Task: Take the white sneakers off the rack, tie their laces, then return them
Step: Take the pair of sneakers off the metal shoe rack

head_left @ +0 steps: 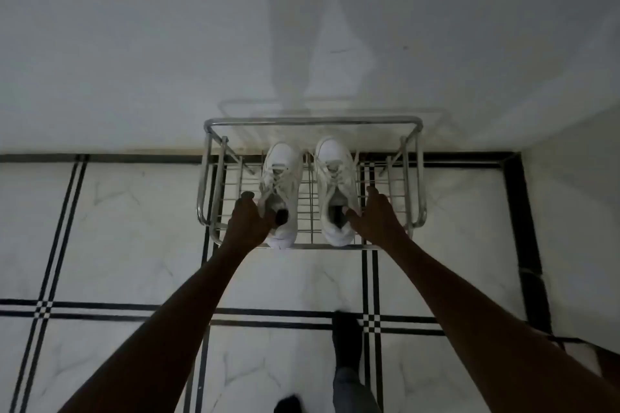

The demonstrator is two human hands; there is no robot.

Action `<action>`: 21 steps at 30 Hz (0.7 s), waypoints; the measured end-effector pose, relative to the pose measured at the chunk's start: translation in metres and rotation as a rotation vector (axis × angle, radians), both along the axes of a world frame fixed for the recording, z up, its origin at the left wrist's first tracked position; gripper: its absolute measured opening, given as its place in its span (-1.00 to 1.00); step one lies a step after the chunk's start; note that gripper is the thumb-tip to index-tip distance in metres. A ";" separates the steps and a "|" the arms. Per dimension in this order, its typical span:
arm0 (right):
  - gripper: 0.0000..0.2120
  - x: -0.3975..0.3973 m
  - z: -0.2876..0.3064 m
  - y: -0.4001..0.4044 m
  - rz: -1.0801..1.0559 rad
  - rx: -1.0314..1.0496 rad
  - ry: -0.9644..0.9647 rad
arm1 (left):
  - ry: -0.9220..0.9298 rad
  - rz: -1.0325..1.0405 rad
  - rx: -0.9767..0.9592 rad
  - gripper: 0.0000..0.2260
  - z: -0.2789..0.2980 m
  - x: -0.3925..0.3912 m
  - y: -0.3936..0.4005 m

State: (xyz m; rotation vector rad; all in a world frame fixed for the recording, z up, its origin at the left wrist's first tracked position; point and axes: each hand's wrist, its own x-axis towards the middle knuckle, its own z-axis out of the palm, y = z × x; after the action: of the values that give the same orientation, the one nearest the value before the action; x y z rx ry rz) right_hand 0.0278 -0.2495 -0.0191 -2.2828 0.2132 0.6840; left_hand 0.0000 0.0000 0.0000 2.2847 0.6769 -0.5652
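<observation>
Two white sneakers stand side by side, toes to the wall, on the top wire shelf of the metal rack (312,121). My left hand (250,218) has its grip closed on the collar of the left sneaker (280,184), thumb inside the opening; my right hand (375,214) pinches the collar of the right sneaker (337,184) likewise. Risks, as I judge them: the laces (273,183) lie loose and could snag the shelf wires on lifting; a collar-only hold could let a heavy toe swing and slip. The rack holds nothing else that I can see; its lower tier is largely hidden.
</observation>
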 end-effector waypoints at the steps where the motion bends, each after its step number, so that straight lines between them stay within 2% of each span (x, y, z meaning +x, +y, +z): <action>1: -0.28 0.001 -0.014 -0.001 -0.039 -0.005 0.013 | -0.006 0.016 -0.011 -0.48 -0.008 0.003 0.001; 5: -0.37 0.001 -0.035 0.004 -0.168 0.059 0.133 | 0.085 0.197 -0.119 -0.48 -0.047 0.005 0.016; 9: -0.56 -0.002 -0.046 0.005 -0.238 0.144 0.079 | 0.177 0.323 -0.442 -0.69 -0.060 -0.006 0.020; 12: -0.67 -0.007 -0.037 0.009 -0.229 0.175 0.036 | 0.138 0.379 -0.550 -0.76 -0.055 -0.007 0.018; 15: -0.74 -0.024 -0.031 0.015 -0.214 0.176 0.017 | 0.106 0.435 -0.563 -0.79 -0.048 -0.019 0.012; 18: -0.74 -0.053 -0.021 0.025 -0.246 0.253 0.020 | 0.049 0.468 -0.591 -0.71 -0.042 -0.053 0.004; 21: -0.77 -0.101 -0.010 0.039 -0.251 0.279 -0.105 | -0.049 0.492 -0.634 -0.65 -0.038 -0.106 0.001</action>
State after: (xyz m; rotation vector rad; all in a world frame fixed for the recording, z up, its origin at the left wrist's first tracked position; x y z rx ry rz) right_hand -0.0731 -0.2110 -0.0292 -1.9762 0.3265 0.4327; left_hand -0.1065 0.0012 -0.0381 1.4726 0.8535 -0.4052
